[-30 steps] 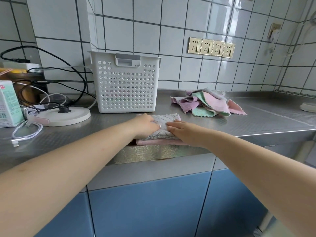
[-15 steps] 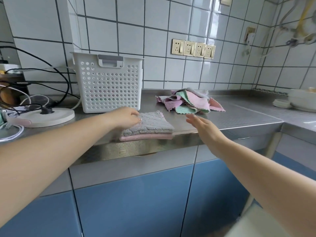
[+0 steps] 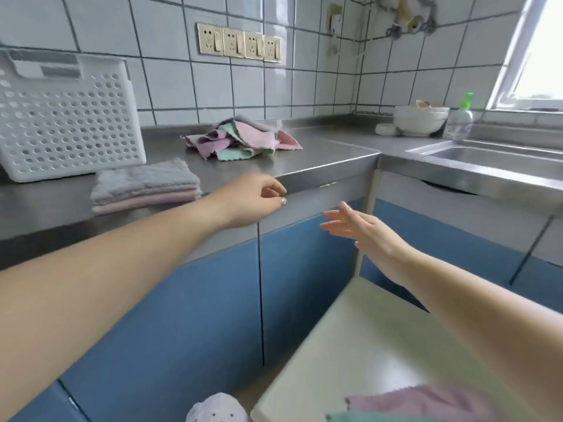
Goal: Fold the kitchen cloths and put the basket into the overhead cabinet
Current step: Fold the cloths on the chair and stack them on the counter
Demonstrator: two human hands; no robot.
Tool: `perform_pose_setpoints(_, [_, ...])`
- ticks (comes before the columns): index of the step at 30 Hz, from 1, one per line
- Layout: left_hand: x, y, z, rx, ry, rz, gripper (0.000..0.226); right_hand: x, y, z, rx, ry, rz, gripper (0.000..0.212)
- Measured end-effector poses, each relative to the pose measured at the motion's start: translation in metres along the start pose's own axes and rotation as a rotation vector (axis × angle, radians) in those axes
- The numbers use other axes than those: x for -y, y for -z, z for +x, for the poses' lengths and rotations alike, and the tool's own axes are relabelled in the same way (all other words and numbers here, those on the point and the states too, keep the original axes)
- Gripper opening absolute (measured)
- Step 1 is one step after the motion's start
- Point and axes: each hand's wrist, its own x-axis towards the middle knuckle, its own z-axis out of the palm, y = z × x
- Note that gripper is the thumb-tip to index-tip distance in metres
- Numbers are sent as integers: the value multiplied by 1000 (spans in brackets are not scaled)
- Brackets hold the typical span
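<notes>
The left hand (image 3: 253, 199) hangs at the front edge of the steel counter (image 3: 320, 156), fingers loosely curled and holding nothing. The right hand (image 3: 362, 233) is out in the air before the blue cabinet doors (image 3: 195, 315), fingers straight and spread, also holding nothing. On the counter, left of the left hand, lies a stack of folded cloths (image 3: 146, 188), grey on top and pink beneath, just in front of the white perforated basket (image 3: 67, 117), which stands upright by the tiled wall. Further back sits a loose heap of unfolded cloths (image 3: 240, 138) in pink, lilac and green. At bottom right a pale surface (image 3: 350, 345) carries more cloths (image 3: 426, 403), lilac and green, blurred. A row of wall sockets (image 3: 239, 42) is set into the tiles; no writing on them can be read. By the sink (image 3: 493, 156) stand white bowls (image 3: 420, 118) and a clear bottle with a green pump (image 3: 460, 117), its label unreadable.
</notes>
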Motion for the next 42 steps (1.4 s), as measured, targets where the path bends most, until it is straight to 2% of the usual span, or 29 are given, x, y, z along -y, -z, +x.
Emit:
perform_pose_setpoints(3, [-25,-48,-2,77,-75,-41,27,-36,24,-34,-52,-93,-37,47])
perform_pose_setpoints(10, [-43,-203,-39,479,-109,-119,29,-157,54,-107,-244,-335,-243,26])
perform_pose_setpoints(14, [-31,-279,-76,674,-83,-27,35,-214,32,-148,-138,-448,-434,25])
perform_pose_setpoints(17, [-15,-312,-96,682,-100,135,33,-242,18,-164,45,-434,-690,32])
perform_pose_setpoints(19, [-7,-323,-105,657,-99,178,30,-257,14,-168,156,-420,-747,37])
perform_pose_setpoints(22, [0,-332,-113,628,-46,146,37,-275,11,-175,67,-409,-894,44])
perform_pose_setpoints(25, [2,-336,-115,632,-36,94,34,-278,11,-178,57,-392,-1004,42])
perform_pose_setpoints(29, [2,-328,-109,544,-125,50,23,-272,23,-181,-49,-326,-1071,24])
perform_pose_setpoints(31, [1,-320,-103,524,-151,46,15,-271,29,-185,-43,-320,-1101,17])
perform_pose_setpoints(35, [-4,-300,-89,534,-176,68,16,-271,42,-188,9,-351,-996,17])
perform_pose_setpoints(38, [-8,-284,-79,516,-208,56,16,-268,43,-190,88,-390,-931,27])
perform_pose_setpoints(42, [-13,-257,-64,469,-233,-5,16,-251,51,-184,11,-334,-977,13])
